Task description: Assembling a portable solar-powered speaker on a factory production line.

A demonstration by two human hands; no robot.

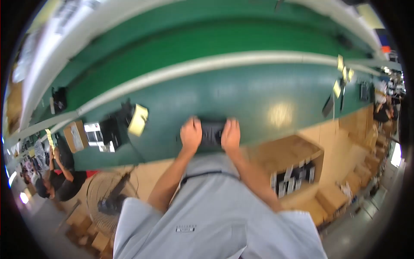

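Observation:
A small black rectangular device (211,133) lies on the green work surface (241,93) close to its near edge. My left hand (190,134) grips its left side with curled fingers. My right hand (230,134) grips its right side the same way. Both forearms come up from my grey shirt below. The picture is blurred, so details of the device are not readable.
A yellow pad (138,119) and dark equipment (113,129) stand to the left on the surface. An open cardboard box (293,168) with black-and-white packages sits at the right, more boxes beyond. A floor fan (110,196) is lower left, near another person (60,177).

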